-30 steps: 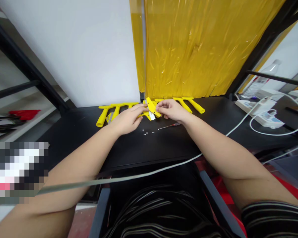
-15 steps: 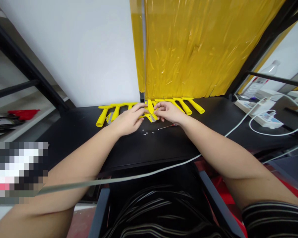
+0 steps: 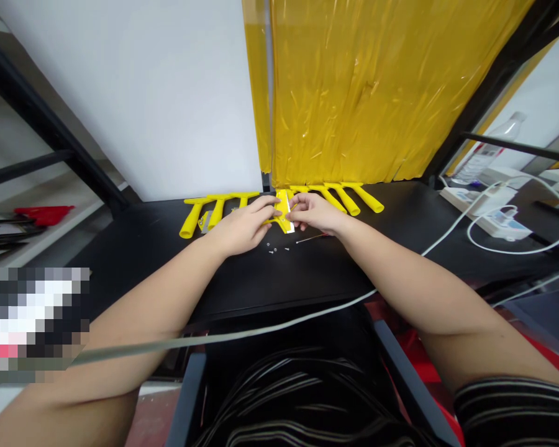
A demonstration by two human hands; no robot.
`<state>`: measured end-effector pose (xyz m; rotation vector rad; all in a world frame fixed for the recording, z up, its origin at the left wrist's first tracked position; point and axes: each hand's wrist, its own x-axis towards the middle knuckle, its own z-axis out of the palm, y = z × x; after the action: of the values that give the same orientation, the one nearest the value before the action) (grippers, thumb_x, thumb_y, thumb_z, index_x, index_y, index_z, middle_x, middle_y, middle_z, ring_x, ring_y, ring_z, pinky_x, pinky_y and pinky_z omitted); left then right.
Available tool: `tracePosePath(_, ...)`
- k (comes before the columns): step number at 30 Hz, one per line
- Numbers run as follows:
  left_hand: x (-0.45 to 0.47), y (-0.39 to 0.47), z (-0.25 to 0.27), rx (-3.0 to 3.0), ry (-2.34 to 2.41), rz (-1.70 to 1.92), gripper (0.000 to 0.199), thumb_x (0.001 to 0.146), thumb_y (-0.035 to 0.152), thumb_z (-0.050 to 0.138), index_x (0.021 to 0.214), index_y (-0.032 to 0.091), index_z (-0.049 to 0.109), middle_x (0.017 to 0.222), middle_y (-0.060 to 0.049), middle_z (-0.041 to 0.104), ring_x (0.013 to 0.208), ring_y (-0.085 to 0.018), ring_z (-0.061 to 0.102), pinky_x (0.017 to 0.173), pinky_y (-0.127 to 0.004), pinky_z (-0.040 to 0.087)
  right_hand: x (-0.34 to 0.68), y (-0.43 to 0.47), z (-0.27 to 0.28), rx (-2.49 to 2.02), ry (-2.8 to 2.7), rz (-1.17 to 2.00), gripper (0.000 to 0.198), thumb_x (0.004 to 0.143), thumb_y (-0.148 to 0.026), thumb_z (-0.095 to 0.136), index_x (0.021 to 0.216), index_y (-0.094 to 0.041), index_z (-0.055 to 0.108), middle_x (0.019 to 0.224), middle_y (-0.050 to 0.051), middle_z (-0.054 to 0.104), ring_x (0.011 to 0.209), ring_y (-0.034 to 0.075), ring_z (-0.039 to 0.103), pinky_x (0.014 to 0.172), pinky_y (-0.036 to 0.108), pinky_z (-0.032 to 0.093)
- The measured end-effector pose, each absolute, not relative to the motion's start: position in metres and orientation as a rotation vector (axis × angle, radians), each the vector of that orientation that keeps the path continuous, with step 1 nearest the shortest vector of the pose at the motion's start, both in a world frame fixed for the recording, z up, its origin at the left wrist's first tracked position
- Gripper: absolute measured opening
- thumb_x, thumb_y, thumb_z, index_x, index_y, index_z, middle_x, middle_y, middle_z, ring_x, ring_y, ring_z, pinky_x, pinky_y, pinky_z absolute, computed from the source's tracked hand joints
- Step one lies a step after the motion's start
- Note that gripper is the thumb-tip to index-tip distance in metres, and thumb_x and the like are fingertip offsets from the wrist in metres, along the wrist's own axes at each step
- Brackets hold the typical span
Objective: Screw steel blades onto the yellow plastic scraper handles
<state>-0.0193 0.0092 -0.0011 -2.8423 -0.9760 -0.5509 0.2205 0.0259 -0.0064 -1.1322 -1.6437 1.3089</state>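
Observation:
Between my hands is a yellow plastic scraper (image 3: 284, 226) with a pale, shiny blade strip along its right edge. My left hand (image 3: 246, 227) closes on its handle side from the left, fingertips on the yellow body. My right hand (image 3: 317, 214) pinches the blade edge from the right. Small screws (image 3: 287, 249) and nuts (image 3: 268, 244) lie on the black table just below. A thin screwdriver (image 3: 311, 238) rests under my right hand, its handle end partly hidden.
Yellow scraper handles (image 3: 190, 218) stand in a row at left, with more handles (image 3: 369, 198) at right. A white power strip (image 3: 505, 225) and bottle (image 3: 491, 149) are far right. A white cable (image 3: 279, 326) crosses in front of the black table (image 3: 242, 282).
The scraper has turned between my hands, so its blade strip now shows bright along the right edge. Both hands stay in nearly the same place.

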Motion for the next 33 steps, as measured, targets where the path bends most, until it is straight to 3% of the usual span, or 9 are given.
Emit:
tracePosePath(5, -0.0185, 0.0098, -0.0014, -2.862, -0.942, -0.581, 0.032, 0.104, 0.023, 0.046, 0.128, 0.022, 0.067, 0.157, -0.011, 0.054, 0.129, -0.028, 0.065, 0.105, -0.047, 0.058, 0.2232, 0.0266, -0.0042, -1.116, -1.562, 1.405, 0.028, 0.082, -0.013, 0.088, 0.090, -0.018, 0.061, 0.063, -0.004, 0.067, 0.056, 0.010, 0.066, 0.053, 0.019, 0.059)
tracePosePath(10, -0.0178, 0.0101, -0.0018, -2.864, -0.918, -0.589, 0.033, 0.106, 0.026, 0.044, 0.125, 0.023, 0.070, 0.152, -0.011, 0.058, 0.120, -0.026, 0.070, 0.098, -0.043, 0.060, 0.2233, 0.0259, -0.0012, -1.152, -1.491, 1.443, 0.019, 0.090, -0.009, 0.080, 0.089, -0.016, 0.063, 0.065, -0.001, 0.068, 0.057, 0.011, 0.070, 0.057, 0.021, 0.064)
tracePosePath(18, -0.0197, 0.0132, -0.0029, -2.862, -0.840, -0.654, 0.030, 0.104, 0.024, 0.049, 0.122, 0.020, 0.072, 0.149, -0.011, 0.061, 0.123, -0.025, 0.069, 0.103, -0.042, 0.059, 0.2225, 0.0259, 0.0002, -1.171, -1.451, 1.468, 0.015, 0.095, -0.005, 0.070, 0.087, -0.015, 0.063, 0.066, 0.000, 0.070, 0.054, 0.011, 0.070, 0.056, 0.021, 0.065)
tracePosePath(25, -0.0212, 0.0148, -0.0037, -2.845, -0.756, -0.669, 0.026, 0.102, 0.022, 0.054, 0.119, 0.018, 0.073, 0.145, -0.014, 0.063, 0.119, -0.026, 0.071, 0.099, -0.042, 0.062, 0.2237, 0.0257, -0.0036, -1.123, -1.556, 1.460, 0.023, 0.084, -0.019, 0.089, 0.083, -0.016, 0.066, 0.064, 0.000, 0.070, 0.054, 0.011, 0.069, 0.054, 0.020, 0.063)
tracePosePath(33, -0.0246, 0.0169, -0.0013, -2.851, -0.623, -0.719, 0.026, 0.101, 0.017, 0.056, 0.121, 0.018, 0.072, 0.144, -0.014, 0.065, 0.123, -0.024, 0.071, 0.103, -0.040, 0.061, 0.2246, 0.0278, -0.0061, -1.091, -1.589, 1.448, 0.031, 0.081, -0.026, 0.092, 0.082, -0.018, 0.062, 0.066, 0.000, 0.070, 0.057, 0.012, 0.070, 0.055, 0.021, 0.064)
